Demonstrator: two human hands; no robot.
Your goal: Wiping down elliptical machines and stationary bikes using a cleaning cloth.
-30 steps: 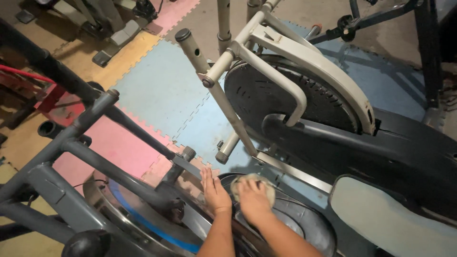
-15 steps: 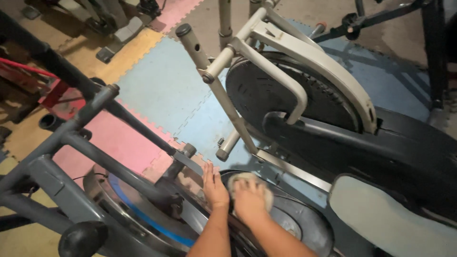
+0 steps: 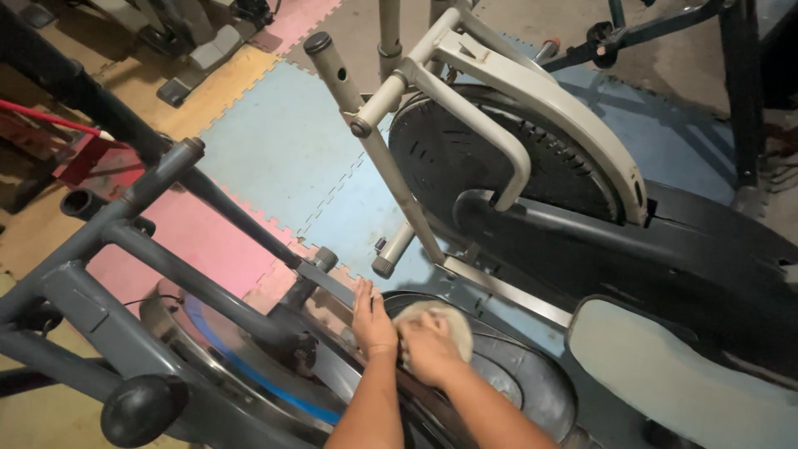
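My left hand (image 3: 371,320) lies flat, fingers together and stretched out, on the top of a dark grey elliptical trainer's housing (image 3: 515,382), beside a grey metal bar (image 3: 328,280). Right next to it my right hand (image 3: 426,347) is closed on a pale cream cloth (image 3: 445,320) and presses it onto the rounded black cover. Both forearms come up from the bottom edge of the view.
A second elliptical with a beige frame (image 3: 532,91) and black flywheel (image 3: 474,158) stands just beyond. Its grey pedal (image 3: 682,374) is at the lower right. Grey handlebar tubes (image 3: 141,249) cross the left. Blue, pink and yellow foam mats (image 3: 283,150) cover the floor.
The hands and the cloth have stayed on the same spot of the cover, the cloth shifting slightly under my right hand. The view has drifted a little.
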